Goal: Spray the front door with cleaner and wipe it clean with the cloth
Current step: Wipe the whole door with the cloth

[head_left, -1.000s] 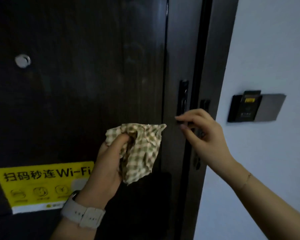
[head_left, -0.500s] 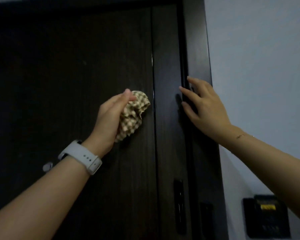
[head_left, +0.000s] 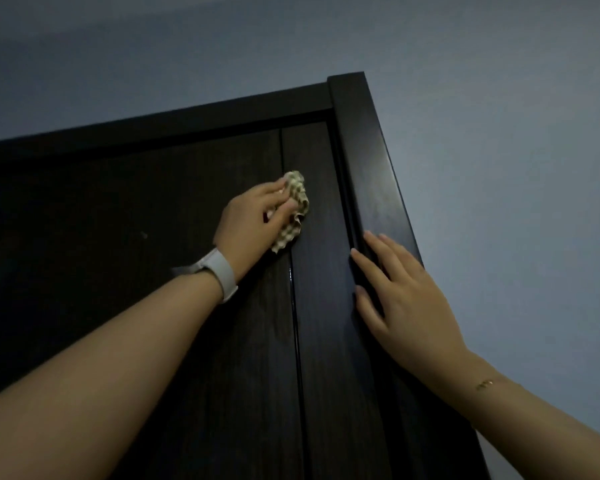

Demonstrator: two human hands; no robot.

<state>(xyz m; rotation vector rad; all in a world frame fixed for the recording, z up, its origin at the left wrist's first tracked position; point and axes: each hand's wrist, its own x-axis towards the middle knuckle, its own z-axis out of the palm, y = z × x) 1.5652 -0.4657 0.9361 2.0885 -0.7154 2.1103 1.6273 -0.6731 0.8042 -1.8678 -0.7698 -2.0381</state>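
The dark wood-grain front door (head_left: pixel 125 265) fills the lower left of the head view. My left hand (head_left: pixel 250 220) grips a bunched yellow-and-white checked cloth (head_left: pixel 297 202) and holds it against the door near its upper right corner. My right hand (head_left: pixel 402 296) lies with straight fingers flat on the door's right edge, against the dark frame (head_left: pixel 371 157). No spray bottle is in view.
The door frame's top rail (head_left: pixel 174 123) runs just above the cloth. A pale wall (head_left: pixel 499 168) lies to the right of the frame and above it. A white watch (head_left: pixel 219 271) sits on my left wrist.
The view has tilted up from the door's handle height to its top corner. My left hand has carried the cloth upward. My right hand has moved up along the door's edge.
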